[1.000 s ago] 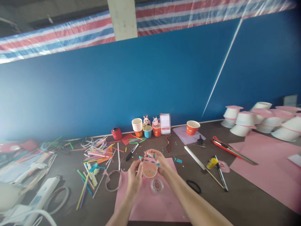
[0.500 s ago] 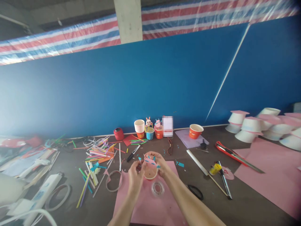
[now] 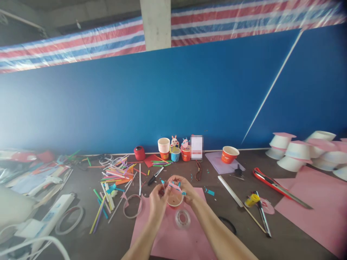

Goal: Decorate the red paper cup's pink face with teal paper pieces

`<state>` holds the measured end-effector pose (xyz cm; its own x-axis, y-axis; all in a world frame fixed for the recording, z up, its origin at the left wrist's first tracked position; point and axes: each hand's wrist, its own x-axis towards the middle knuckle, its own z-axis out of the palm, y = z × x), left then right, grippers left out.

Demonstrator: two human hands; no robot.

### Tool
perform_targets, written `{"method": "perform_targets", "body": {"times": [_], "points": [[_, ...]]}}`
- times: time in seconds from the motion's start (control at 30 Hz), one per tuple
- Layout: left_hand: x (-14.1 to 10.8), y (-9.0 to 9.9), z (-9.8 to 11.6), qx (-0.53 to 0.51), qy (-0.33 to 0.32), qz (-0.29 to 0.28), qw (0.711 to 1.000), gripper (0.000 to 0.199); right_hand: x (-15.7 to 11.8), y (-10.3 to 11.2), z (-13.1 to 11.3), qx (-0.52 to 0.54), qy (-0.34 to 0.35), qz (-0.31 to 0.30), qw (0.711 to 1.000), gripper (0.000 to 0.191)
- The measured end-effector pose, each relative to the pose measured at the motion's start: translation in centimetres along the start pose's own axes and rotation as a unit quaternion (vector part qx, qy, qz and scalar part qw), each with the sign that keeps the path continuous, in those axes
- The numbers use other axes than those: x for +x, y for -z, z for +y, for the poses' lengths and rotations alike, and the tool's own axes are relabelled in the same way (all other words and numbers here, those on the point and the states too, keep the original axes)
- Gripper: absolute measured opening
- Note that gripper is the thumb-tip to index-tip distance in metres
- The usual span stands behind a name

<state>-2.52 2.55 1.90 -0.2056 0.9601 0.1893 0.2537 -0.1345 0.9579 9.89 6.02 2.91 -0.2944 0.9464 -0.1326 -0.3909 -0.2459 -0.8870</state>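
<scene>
An orange paper cup (image 3: 175, 203) stands on a pink sheet (image 3: 173, 242), its open mouth facing me. At its far rim is a pink paper cutout (image 3: 175, 185) with blue pieces on it. My left hand (image 3: 158, 198) is closed on the cutout's left side, thumb and fingers pinching it. My right hand (image 3: 187, 189) grips the cutout from behind and at the right, its fingers curled over the far side. Small blue bits show beside both hands. Just in front of the cup lies a clear tape roll (image 3: 182, 219).
Straws and strips (image 3: 119, 171) lie heaped at left, near a larger ring of tape (image 3: 132, 206) and a power strip (image 3: 52, 216). Decorated cups (image 3: 175, 154) line the wall. On the right are a red utility knife (image 3: 271, 183), a marker (image 3: 262, 215) and several white cups (image 3: 294, 155).
The pink cutout has tilted, so its face now shows as a narrow strip above the cup. Both hands stay around it; the view has shifted slightly.
</scene>
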Motion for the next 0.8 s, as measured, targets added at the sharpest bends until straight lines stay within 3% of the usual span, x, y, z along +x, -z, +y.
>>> {"method": "perform_targets", "body": {"times": [0.17,0.6,0.8], "points": [[0.11,0.07,-0.25,0.002,0.009,-0.036,0.999,0.034,0.33,0.48,0.52,-0.015,-0.010,-0.018,1.000,0.019],[0.10,0.13,-0.39,0.006,0.007,-0.037,0.999,0.035,0.29,0.60,0.84,-0.004,-0.020,-0.025,0.999,0.017],[0.03,0.34,-0.17,0.065,-0.027,-0.016,0.997,0.036,-0.09,0.17,0.30,0.002,-0.013,-0.021,1.000,0.022]]}}
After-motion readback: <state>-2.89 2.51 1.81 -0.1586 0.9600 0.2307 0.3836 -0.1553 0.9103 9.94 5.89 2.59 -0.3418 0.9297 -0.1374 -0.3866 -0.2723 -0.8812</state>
